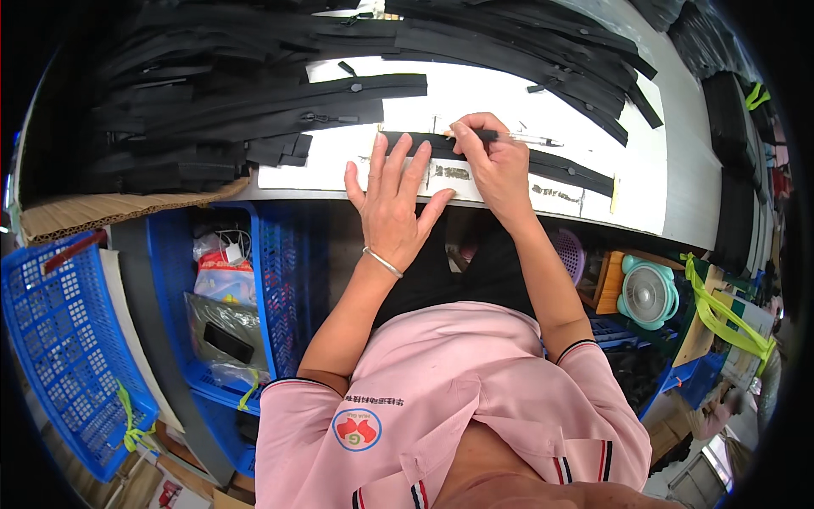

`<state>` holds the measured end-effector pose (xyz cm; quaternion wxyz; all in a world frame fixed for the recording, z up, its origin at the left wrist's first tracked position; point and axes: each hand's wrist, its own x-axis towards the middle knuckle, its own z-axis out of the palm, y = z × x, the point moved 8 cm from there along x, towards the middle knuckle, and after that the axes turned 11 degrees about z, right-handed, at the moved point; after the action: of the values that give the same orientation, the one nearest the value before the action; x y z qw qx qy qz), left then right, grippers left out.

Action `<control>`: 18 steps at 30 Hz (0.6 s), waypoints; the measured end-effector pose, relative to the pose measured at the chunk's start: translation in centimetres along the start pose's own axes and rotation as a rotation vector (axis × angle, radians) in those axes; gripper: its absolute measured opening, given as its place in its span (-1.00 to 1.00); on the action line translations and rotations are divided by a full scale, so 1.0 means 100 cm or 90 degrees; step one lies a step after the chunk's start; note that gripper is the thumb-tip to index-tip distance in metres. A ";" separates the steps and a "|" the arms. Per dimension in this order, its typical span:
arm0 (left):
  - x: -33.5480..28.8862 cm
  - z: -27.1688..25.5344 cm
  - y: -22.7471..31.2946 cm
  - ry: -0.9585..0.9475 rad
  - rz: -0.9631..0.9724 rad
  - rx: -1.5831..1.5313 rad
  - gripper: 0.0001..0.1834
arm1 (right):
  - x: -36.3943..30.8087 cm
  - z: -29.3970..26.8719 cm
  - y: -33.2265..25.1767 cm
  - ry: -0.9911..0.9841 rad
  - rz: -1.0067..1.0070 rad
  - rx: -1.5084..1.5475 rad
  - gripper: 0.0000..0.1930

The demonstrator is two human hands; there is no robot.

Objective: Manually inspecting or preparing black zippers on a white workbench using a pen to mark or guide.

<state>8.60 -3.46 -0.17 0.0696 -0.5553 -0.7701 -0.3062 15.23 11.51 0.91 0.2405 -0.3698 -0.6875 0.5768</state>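
Observation:
My left hand (392, 187) lies flat with fingers spread. Its fingertips rest on a black zipper strip (570, 171) stretched across a white board (339, 174). Just to the right, my right hand (498, 165) pinches a pen (530, 138) with a dark grip and clear barrel. The pen's point is at the strip's upper edge, beside the thumb and forefinger. Dark marks and short lines show on the board along the strip. More black zipper strips (365, 87) with pullers lie beyond my hands, heaped thickest at the left.
Corrugated cardboard (127, 212) edges the table at left. Below it stand blue plastic baskets (76, 339), one holding bags and a phone (227, 343). At right are a small turquoise fan (649, 293), a purple perforated basket (570, 254) and dark stacked material (731, 170).

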 end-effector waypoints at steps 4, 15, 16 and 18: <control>0.000 -0.001 0.000 0.004 -0.007 -0.006 -0.32 | -0.003 0.004 0.003 -0.009 -0.038 -0.033 -0.84; 0.000 -0.001 0.000 0.007 0.003 0.001 -0.31 | -0.003 0.010 0.003 -0.027 -0.041 -0.099 -0.85; 0.000 0.000 0.000 0.005 0.001 0.005 -0.29 | -0.003 0.010 0.003 -0.025 -0.039 -0.098 -0.85; 0.000 0.001 0.000 0.009 0.002 -0.002 -0.28 | -0.004 0.005 0.005 -0.006 -0.031 -0.034 -0.84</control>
<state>8.56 -3.41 -0.22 0.0750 -0.5543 -0.7684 -0.3111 15.26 10.90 0.39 0.2412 -0.3563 -0.7127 0.5540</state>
